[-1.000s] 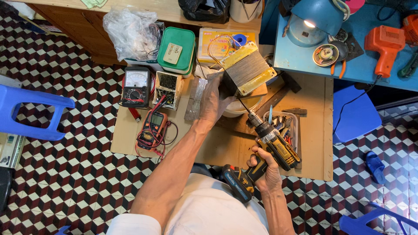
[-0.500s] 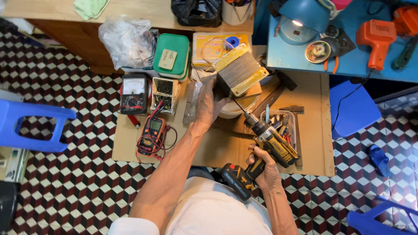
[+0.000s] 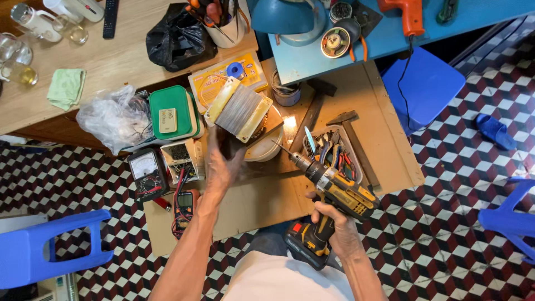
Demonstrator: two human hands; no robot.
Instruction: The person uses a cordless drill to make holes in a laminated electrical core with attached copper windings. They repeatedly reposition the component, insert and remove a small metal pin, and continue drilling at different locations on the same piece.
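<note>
My right hand (image 3: 337, 231) grips the handle of a yellow and black cordless drill (image 3: 340, 192). Its bit points up and left toward a white round dish (image 3: 262, 151). My left hand (image 3: 223, 167) is blurred, with its fingers spread, just below a metal block with grey layered plates and yellow end pieces (image 3: 241, 110). The blur hides whether the fingertips touch the block. The block rests tilted on a wooden piece over the dish, on a cardboard sheet (image 3: 262, 209) laid on the tiled floor.
A tray of small tools (image 3: 334, 149) and a hammer (image 3: 352, 136) lie right of the drill. Two multimeters (image 3: 147, 175) (image 3: 184, 207), a green box (image 3: 170, 114) and a plastic bag (image 3: 111, 118) sit left. Blue stools (image 3: 47, 251) (image 3: 426, 86) flank the cardboard; tables stand beyond.
The view has tilted so more of the wooden and blue tables shows. My left hand has come off the block's edge and is blurred in motion. The drill stays in my right hand.
</note>
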